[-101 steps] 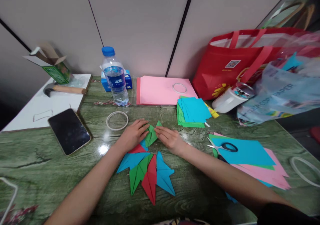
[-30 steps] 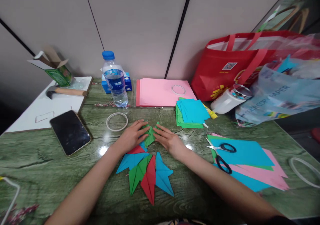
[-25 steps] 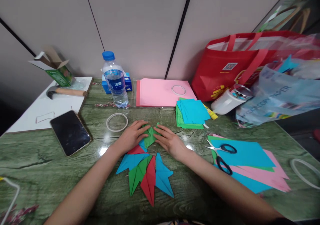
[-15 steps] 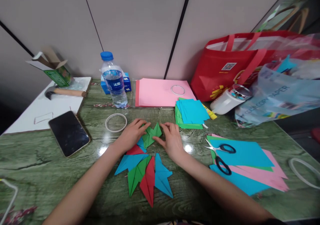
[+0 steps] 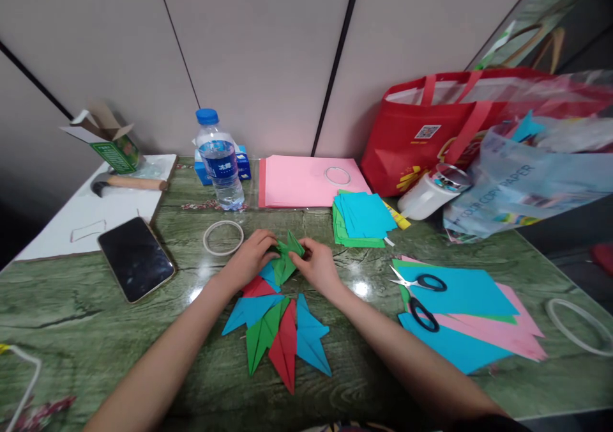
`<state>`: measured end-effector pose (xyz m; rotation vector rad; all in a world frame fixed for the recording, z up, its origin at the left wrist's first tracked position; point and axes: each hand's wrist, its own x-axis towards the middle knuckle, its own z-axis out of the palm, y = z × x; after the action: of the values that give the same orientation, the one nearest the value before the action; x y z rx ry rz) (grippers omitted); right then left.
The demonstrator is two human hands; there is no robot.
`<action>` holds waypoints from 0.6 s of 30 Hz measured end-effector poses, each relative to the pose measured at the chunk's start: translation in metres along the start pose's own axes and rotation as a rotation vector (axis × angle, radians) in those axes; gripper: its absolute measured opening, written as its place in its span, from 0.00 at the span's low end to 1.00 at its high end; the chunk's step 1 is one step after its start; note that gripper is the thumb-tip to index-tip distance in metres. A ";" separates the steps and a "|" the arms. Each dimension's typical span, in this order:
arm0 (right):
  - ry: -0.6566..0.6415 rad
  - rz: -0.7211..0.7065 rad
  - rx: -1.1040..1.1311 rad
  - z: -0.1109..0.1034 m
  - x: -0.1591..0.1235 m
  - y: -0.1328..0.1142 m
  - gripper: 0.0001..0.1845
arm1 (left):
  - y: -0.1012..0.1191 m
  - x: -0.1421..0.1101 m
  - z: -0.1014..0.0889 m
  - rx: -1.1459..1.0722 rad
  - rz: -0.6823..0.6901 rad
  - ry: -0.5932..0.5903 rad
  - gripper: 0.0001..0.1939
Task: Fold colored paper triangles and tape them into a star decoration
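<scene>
Between my two hands is a folded green paper piece [image 5: 286,267], its right flap tilted upward. My left hand [image 5: 253,253] grips its left side with bent fingers. On the right, my right hand [image 5: 318,262] pinches the raised flap between thumb and fingers. Below lies a curved row of folded pieces: a red one [image 5: 257,286] beside my left wrist, a blue one [image 5: 249,310], a green one [image 5: 264,336], another red one [image 5: 285,349] and another blue one [image 5: 311,336]. Part of a blue piece under my left fingers is hidden.
Scissors [image 5: 419,294] rest on coloured sheets [image 5: 464,291] at right. Cut blue and green squares [image 5: 366,215] lie before a red bag [image 5: 397,138] and a white bottle [image 5: 426,195]. A water bottle [image 5: 223,163], tape roll [image 5: 223,238], phone [image 5: 136,259] and hammer [image 5: 129,181] are at left.
The green piece's right flap, flatter before, now stands up. My right hand has shifted slightly left and closed its thumb and fingers on it. The view has turned slightly.
</scene>
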<state>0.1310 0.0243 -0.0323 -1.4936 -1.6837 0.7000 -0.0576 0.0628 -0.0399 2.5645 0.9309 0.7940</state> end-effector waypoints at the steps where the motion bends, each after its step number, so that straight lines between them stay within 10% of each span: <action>1: 0.001 -0.019 0.005 0.000 -0.001 -0.002 0.04 | 0.000 0.000 0.000 -0.014 -0.007 0.008 0.06; 18: -0.054 0.398 0.558 0.009 0.013 0.006 0.03 | -0.008 0.035 -0.028 -0.056 -0.015 -0.322 0.08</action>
<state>0.1263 0.0390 -0.0399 -1.4057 -1.0940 1.3090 -0.0558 0.0942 -0.0067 2.5309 0.8127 0.3791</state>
